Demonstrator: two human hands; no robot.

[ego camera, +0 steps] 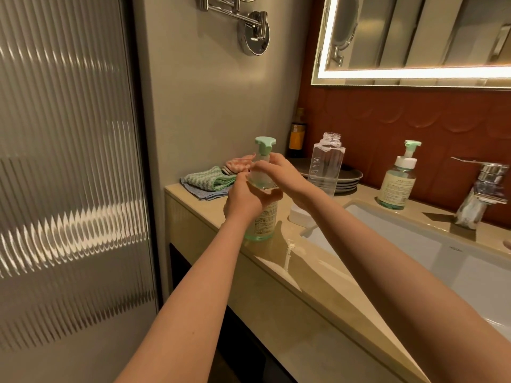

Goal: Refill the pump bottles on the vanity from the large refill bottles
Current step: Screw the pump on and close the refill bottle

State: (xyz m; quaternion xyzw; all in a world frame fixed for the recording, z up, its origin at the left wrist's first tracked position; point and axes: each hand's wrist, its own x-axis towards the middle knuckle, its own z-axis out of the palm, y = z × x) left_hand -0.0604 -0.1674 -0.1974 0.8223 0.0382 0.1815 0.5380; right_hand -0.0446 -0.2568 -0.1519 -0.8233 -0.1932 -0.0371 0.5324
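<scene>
A clear pump bottle with a mint green pump head stands upright on the beige vanity top, left of the sink. My left hand is wrapped around its body. My right hand grips its white collar just under the pump head. Behind it stands a tall clear refill bottle, uncapped, with liquid inside. Its white cap lies on the counter beside my right wrist. A second pump bottle with a green head stands behind the sink, near the tap.
Folded cloths lie at the counter's back left corner. Stacked grey plates and a dark bottle sit against the wall. A chrome faucet stands at the right. A ribbed glass panel fills the left.
</scene>
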